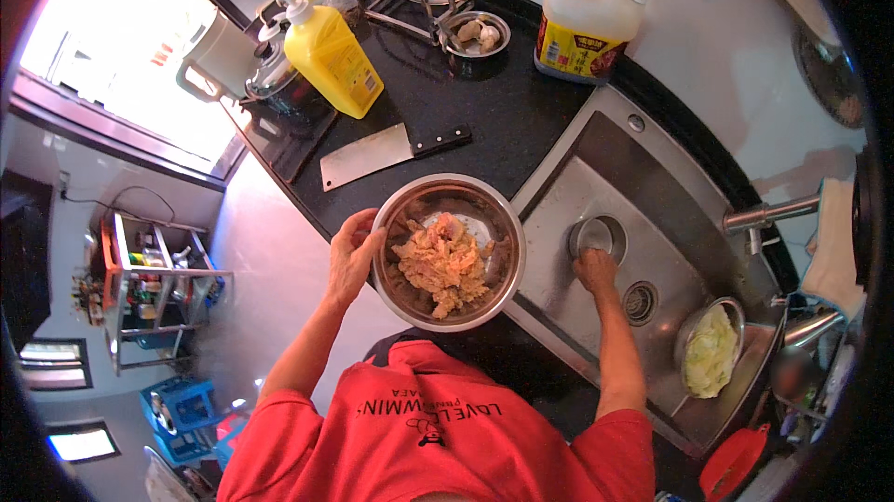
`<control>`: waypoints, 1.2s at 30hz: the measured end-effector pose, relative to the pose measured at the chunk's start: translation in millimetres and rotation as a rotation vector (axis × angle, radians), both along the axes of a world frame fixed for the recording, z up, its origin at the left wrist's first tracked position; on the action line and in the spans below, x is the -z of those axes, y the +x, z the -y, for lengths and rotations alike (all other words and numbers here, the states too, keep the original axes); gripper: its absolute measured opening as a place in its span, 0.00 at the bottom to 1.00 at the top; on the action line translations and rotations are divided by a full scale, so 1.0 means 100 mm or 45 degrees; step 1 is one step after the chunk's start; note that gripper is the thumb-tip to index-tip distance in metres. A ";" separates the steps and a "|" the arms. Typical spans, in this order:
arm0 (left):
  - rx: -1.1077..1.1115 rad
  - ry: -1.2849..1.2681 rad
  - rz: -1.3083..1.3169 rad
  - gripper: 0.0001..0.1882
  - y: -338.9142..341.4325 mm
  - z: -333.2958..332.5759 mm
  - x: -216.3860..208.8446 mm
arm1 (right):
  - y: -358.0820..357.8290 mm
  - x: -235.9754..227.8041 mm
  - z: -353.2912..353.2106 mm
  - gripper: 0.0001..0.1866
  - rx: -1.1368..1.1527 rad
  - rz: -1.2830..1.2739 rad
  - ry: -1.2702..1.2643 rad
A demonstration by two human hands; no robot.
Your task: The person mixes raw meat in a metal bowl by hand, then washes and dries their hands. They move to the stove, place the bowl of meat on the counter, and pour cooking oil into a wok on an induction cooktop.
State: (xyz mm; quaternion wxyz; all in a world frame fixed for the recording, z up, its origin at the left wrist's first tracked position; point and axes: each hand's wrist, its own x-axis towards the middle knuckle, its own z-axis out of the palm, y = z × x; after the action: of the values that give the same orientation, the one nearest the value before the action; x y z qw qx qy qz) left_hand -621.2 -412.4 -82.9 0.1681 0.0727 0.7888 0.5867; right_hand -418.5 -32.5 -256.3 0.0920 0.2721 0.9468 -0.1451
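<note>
A large stainless steel bowl (pixel 504 271) sits in front of me at the counter's front edge, beside the sink. In it lies a lumpy, orange-pink mass of what looks like seasoned minced meat (pixel 441 264). My left hand (pixel 354 258) grips the bowl's left rim, with the thumb near the top. Down in the sink, my right hand (pixel 596 269) is closed on the near edge of a small round steel bowl (pixel 610 234); its fingertips are partly hidden. A cleaver (pixel 372 155) with a black handle lies flat on the counter beyond the large bowl.
The steel sink (pixel 568 316) holds a bowl of pale green cabbage leaves (pixel 711 353) at its right. A faucet (pixel 759 216) reaches over it. Toward the back stand a yellow pump bottle (pixel 335 60), a large plastic jug (pixel 587 22) and a small dish with garlic (pixel 477 34).
</note>
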 end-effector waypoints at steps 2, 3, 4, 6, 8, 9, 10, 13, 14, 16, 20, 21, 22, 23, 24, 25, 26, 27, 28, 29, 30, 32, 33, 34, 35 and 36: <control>-0.035 0.198 0.067 0.20 0.03 -0.12 -0.01 | -0.07 -0.21 0.08 0.11 0.018 -0.047 0.056; -0.026 0.240 0.087 0.20 0.05 -0.15 0.00 | -0.11 -0.33 0.08 0.10 0.115 -0.138 0.009; -0.017 0.278 0.102 0.20 0.04 -0.15 0.04 | -0.19 -0.49 0.07 0.10 0.210 -0.234 -0.045; 0.019 0.307 0.039 0.22 0.00 -0.14 0.15 | -0.42 -1.02 0.20 0.06 0.235 -0.519 -0.164; -0.028 0.329 0.045 0.23 0.00 -0.10 0.32 | -0.79 -1.82 0.81 0.06 0.040 -0.916 -0.434; -0.058 0.403 0.115 0.23 0.00 -0.11 0.33 | -0.97 -2.07 1.16 0.09 -0.106 -1.118 -0.628; -0.060 0.435 0.142 0.23 -0.01 -0.15 0.29 | -1.11 -2.07 1.39 0.12 -0.375 -1.082 -0.540; -0.082 0.556 0.214 0.24 -0.07 -0.18 0.19 | -1.47 -2.13 2.02 0.14 -0.502 -0.470 -0.062; -0.087 0.612 0.228 0.24 -0.11 -0.18 0.19 | -1.58 -1.99 2.15 0.14 -0.491 -0.470 -0.072; -0.112 0.710 0.232 0.25 -0.22 -0.14 0.22 | -1.79 -1.74 2.21 0.13 -0.521 -0.480 -0.180; -0.131 0.766 0.203 0.24 -0.36 0.09 0.37 | -1.62 -1.95 2.36 0.07 -0.966 -0.875 -0.033; -0.149 0.762 0.186 0.24 -0.35 0.10 0.42 | -1.51 -2.01 2.41 0.07 -1.033 -0.863 0.049; -0.165 0.772 0.225 0.24 -0.34 0.08 0.41 | -1.40 -2.05 2.46 0.07 -1.086 -0.850 0.134; -0.176 0.749 0.255 0.24 -0.33 0.07 0.38 | -1.37 -2.06 2.48 0.06 -1.141 -0.837 0.218; -0.163 0.757 0.252 0.25 -0.31 0.05 0.34 | -1.35 -2.02 2.48 0.06 -1.148 -0.789 0.197; -0.156 0.762 0.250 0.25 -0.30 0.05 0.32 | -1.36 -1.94 2.49 0.06 -1.158 -0.742 0.170; -0.162 0.801 0.268 0.25 -0.27 0.04 0.30 | -1.38 -1.86 2.51 0.06 -1.168 -0.695 0.142; -0.153 0.802 0.271 0.25 -0.27 0.05 0.31 | -1.44 -1.78 2.53 0.05 -1.134 -0.692 0.138; -0.171 0.794 0.279 0.24 -0.26 0.05 0.29 | -1.55 -1.72 2.52 0.05 -1.106 -0.686 0.138; -0.188 0.785 0.289 0.24 -0.26 0.06 0.28 | -1.67 -1.64 2.49 0.05 -1.079 -0.679 0.138; -0.176 0.802 0.310 0.24 -0.24 0.05 0.30 | -1.81 -1.48 2.42 0.05 -1.057 -0.689 0.235; -0.166 0.841 0.313 0.24 -0.27 0.05 0.30 | -2.10 -1.42 2.37 0.04 -0.881 -0.691 0.247; -0.187 0.833 0.286 0.23 -0.26 0.03 0.30 | -2.21 -1.37 2.34 0.06 -0.800 -0.738 0.286; -0.212 0.830 0.240 0.23 -0.27 0.02 0.32 | -2.29 -1.37 2.35 0.06 -0.753 -0.773 0.303; -0.235 0.828 0.195 0.22 -0.29 0.00 0.35 | -2.34 -1.40 2.36 0.06 -0.703 -0.807 0.321; -0.231 0.754 0.123 0.22 -0.32 -0.01 0.38 | -2.31 -1.47 2.38 0.05 -0.691 -0.842 0.228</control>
State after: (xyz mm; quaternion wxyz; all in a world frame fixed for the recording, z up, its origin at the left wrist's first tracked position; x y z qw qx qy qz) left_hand -653.7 -411.6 -120.9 0.1237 0.0198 0.5778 0.8065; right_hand -649.2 -270.1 -109.1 -0.2052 -0.0408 0.9714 -0.1122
